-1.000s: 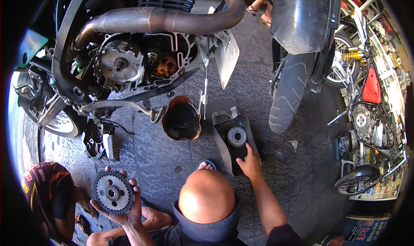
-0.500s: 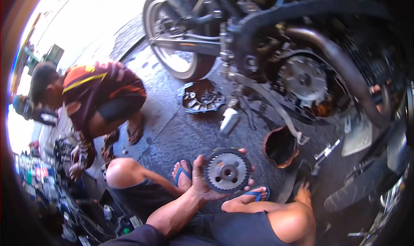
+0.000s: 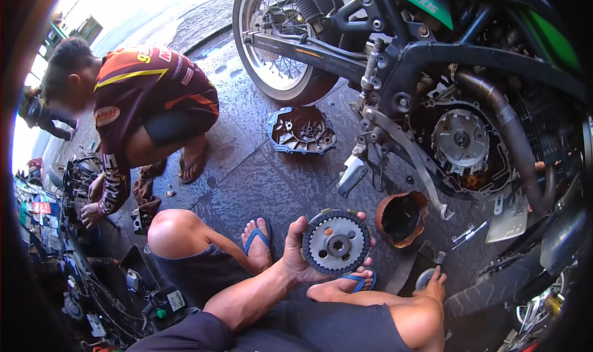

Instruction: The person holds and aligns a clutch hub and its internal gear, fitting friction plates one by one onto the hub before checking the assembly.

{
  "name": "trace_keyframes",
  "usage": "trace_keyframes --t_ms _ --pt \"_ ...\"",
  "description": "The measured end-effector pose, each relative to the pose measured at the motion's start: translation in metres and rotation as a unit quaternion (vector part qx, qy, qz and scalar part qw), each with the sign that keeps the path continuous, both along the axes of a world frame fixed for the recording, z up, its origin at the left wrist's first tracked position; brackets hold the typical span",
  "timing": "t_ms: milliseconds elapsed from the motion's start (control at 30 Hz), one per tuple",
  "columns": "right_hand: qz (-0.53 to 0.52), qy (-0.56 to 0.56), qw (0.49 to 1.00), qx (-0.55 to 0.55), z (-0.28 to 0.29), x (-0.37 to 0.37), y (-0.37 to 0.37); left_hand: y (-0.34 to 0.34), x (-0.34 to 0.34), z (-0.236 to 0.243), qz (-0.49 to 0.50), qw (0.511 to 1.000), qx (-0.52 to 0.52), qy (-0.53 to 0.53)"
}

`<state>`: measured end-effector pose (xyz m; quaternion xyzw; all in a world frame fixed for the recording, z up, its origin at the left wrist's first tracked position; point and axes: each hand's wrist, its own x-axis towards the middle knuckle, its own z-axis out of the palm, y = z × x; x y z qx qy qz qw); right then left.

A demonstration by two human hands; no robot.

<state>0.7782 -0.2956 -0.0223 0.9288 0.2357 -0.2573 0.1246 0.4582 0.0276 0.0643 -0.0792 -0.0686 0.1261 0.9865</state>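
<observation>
My left hand [image 3: 296, 253] holds up a clutch plate pack [image 3: 338, 243], a round toothed metal disc with dark friction plates around it. The thumb presses its left side and fingertips show at its right edge. Down beside my right knee, my right hand [image 3: 434, 286] has its fingers at the edge of a round silvery metal part [image 3: 424, 279], which is on a dark flat piece [image 3: 404, 268]. My knee hides part of that arm. Ahead to the right is the motorcycle's opened clutch housing [image 3: 461, 141], its toothed basket exposed.
An engine side cover [image 3: 301, 131] lies inner side up on the floor. A brown broken-rimmed pot [image 3: 401, 219] stands beyond the clutch pack. The motorcycle's footrest [image 3: 351, 174] and pedal lever overhang the floor. At left a co-worker [image 3: 151, 99] crouches over motorcycle parts [image 3: 80, 222].
The view has shifted and steadied. My left hand still holds the clutch pack, now slightly farther right. The round part beside my right hand has come into clear sight.
</observation>
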Motion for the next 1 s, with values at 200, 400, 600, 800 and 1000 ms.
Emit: trace_keyframes --t_ms 200,400,600,800,1000 --pt "-0.074 -0.004 0.989 0.125 0.141 -0.017 0.029 0.004 -0.010 0.009 0.005 1.000 0.002 -0.001" --pt "-0.065 0.041 0.905 0.418 0.257 -0.054 0.062 0.004 -0.019 0.012 0.017 1.000 0.005 -0.013" --pt "-0.101 0.211 0.838 0.494 0.300 -0.144 0.149 0.005 -0.026 0.013 0.041 0.999 0.012 -0.010" --pt "-0.073 0.355 0.769 0.527 0.288 -0.166 0.182 0.012 -0.040 0.011 0.062 0.997 -0.004 -0.037" --pt "-0.064 0.425 0.725 0.538 0.265 -0.173 0.196 0.013 -0.040 0.006 0.076 0.996 -0.022 -0.049"
